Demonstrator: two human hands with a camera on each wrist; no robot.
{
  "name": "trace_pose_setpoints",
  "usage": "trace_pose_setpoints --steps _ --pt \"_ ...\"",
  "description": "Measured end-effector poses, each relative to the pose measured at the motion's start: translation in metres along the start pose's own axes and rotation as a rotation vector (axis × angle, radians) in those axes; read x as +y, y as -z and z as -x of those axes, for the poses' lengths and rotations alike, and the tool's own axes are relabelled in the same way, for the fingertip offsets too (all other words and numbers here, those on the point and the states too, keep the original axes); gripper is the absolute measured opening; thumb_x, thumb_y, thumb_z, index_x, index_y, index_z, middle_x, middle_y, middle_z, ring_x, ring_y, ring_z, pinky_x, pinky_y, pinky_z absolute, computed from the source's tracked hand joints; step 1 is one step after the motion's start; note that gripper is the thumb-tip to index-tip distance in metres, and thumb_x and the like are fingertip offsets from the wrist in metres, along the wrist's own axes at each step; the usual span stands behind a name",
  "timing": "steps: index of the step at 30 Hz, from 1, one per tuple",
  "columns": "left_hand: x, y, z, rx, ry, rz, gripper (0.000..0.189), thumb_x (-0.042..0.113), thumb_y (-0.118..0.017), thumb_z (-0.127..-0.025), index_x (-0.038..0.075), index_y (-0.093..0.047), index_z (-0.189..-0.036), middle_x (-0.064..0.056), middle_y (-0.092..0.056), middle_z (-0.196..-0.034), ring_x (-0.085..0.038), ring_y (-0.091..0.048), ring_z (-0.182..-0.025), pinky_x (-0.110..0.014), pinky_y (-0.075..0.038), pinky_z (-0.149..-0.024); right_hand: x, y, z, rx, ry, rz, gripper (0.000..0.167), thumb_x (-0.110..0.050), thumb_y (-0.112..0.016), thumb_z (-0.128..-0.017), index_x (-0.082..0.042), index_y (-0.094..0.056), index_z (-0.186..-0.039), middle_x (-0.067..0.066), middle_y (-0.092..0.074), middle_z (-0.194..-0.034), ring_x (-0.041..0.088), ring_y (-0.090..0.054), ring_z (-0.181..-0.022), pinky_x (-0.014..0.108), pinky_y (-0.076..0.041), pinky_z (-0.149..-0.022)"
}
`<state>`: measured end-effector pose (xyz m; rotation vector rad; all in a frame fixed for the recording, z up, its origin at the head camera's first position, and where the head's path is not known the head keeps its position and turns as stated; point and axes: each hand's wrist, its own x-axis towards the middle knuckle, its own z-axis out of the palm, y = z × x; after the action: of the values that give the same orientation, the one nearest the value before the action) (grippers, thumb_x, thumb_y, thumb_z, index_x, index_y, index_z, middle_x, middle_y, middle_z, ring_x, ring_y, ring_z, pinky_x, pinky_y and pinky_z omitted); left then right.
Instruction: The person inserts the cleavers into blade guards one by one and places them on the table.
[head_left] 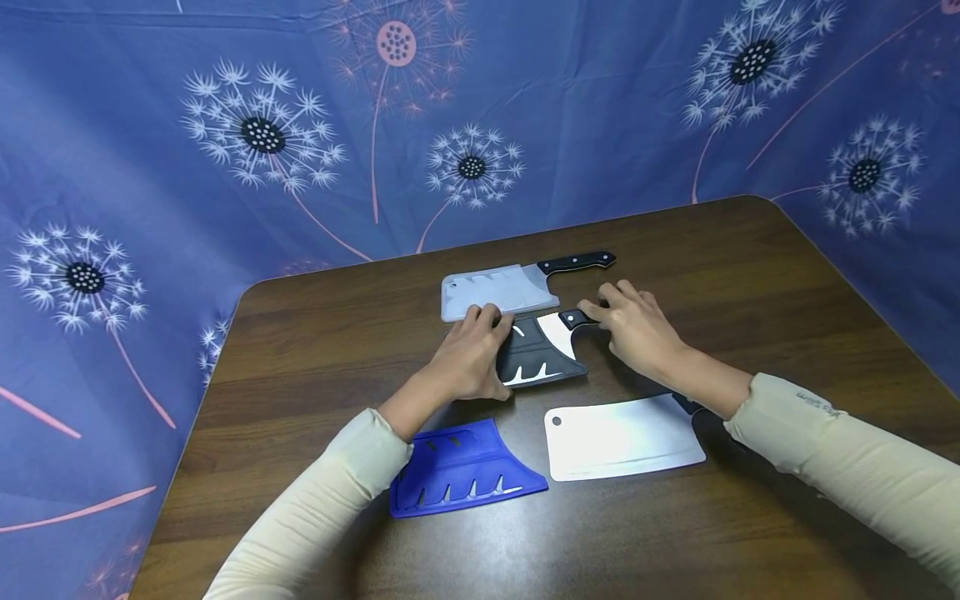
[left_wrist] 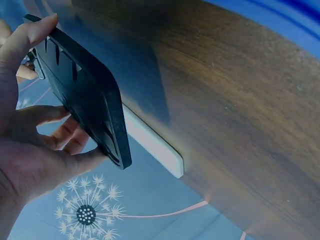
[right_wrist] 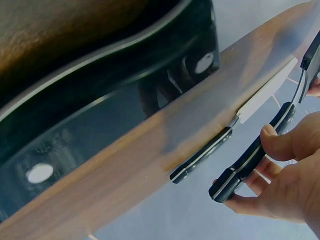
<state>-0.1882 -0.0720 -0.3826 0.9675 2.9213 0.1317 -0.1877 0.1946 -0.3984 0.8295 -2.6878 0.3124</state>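
A cleaver [head_left: 557, 335] with a black sheath [head_left: 531, 350] over most of its blade is held between both hands near the table's middle. My left hand [head_left: 471, 354] grips the sheath by its edges, thumb on one edge and fingers on the other, as the left wrist view shows. A strip of bare blade shows between sheath and handle. My right hand [head_left: 633, 329] holds the black handle [right_wrist: 250, 162], thumb on one side and fingers on the other. In the left wrist view the sheath [left_wrist: 82, 90] appears raised over the table.
Behind lies a cleaver in a whitish sheath [head_left: 495, 292], its black handle [head_left: 576, 262] pointing right. A bare cleaver [head_left: 622, 440] rests in front, its handle partly under my right forearm. Left of it lies a blue sheath [head_left: 468, 471]. A blue dandelion-print cloth [head_left: 562, 108] hangs beyond the wooden table [head_left: 322, 350].
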Motion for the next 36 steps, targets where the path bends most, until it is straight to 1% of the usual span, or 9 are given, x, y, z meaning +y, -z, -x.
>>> trace_pose_setpoints --steps 5,15,19,27,33,36 --pt "0.0 -0.003 -0.002 -0.033 0.015 0.012 0.114 0.048 -0.089 -0.054 0.005 -0.038 -0.147 -0.011 -0.041 -0.134 -0.027 -0.039 -0.117 -0.045 -0.041 -0.098 0.0 -0.002 0.0 -0.024 -0.007 -0.016 0.058 0.021 -0.067 -0.068 -0.001 -0.066 -0.121 0.019 -0.058 -0.105 0.032 -0.049 -0.088 0.055 -0.048 -0.071" --pt "-0.001 -0.005 -0.004 -0.061 0.021 0.022 0.114 0.048 -0.089 -0.055 0.006 -0.037 -0.147 -0.01 -0.04 -0.133 -0.026 -0.038 -0.117 -0.044 -0.043 -0.095 0.003 -0.006 0.0 -0.04 -0.012 -0.029 0.058 0.022 -0.066 -0.068 0.001 -0.065 -0.121 0.02 -0.057 -0.105 0.032 -0.049 -0.089 0.057 -0.049 -0.074" --pt "-0.001 -0.007 -0.006 -0.076 0.02 0.022 0.113 0.049 -0.088 -0.054 0.008 -0.038 -0.146 -0.009 -0.041 -0.131 -0.025 -0.039 -0.115 -0.043 -0.044 -0.094 0.004 -0.009 0.0 -0.052 -0.015 -0.039 0.057 0.023 -0.065 -0.068 0.001 -0.065 -0.121 0.019 -0.057 -0.104 0.032 -0.05 -0.088 0.056 -0.049 -0.074" --pt "-0.003 -0.009 -0.009 -0.132 0.014 0.051 0.106 0.047 -0.089 -0.055 0.008 -0.044 -0.142 -0.01 -0.042 -0.129 -0.026 -0.04 -0.115 -0.042 -0.046 -0.092 0.004 -0.013 0.0 -0.145 -0.054 -0.056 0.059 0.021 -0.067 -0.069 0.0 -0.063 -0.124 0.018 -0.057 -0.106 0.031 -0.049 -0.091 0.052 -0.049 -0.073" --pt "-0.005 -0.009 -0.011 -0.156 -0.005 0.048 0.095 0.043 -0.09 -0.055 0.006 -0.051 -0.133 -0.012 -0.044 -0.126 -0.028 -0.042 -0.112 -0.04 -0.047 -0.086 0.002 -0.017 -0.002 -0.204 -0.085 -0.051 0.058 0.019 -0.068 -0.071 -0.001 -0.063 -0.126 0.02 -0.058 -0.11 0.032 -0.052 -0.096 0.052 -0.05 -0.075" --pt "-0.005 -0.008 -0.012 -0.183 0.0 0.077 0.092 0.04 -0.091 -0.055 0.006 -0.052 -0.131 -0.013 -0.044 -0.126 -0.029 -0.041 -0.114 -0.041 -0.046 -0.088 0.0 -0.018 -0.002 -0.226 -0.092 -0.043 0.056 0.017 -0.069 -0.073 -0.002 -0.063 -0.125 0.021 -0.058 -0.113 0.035 -0.053 -0.1 0.052 -0.051 -0.076"
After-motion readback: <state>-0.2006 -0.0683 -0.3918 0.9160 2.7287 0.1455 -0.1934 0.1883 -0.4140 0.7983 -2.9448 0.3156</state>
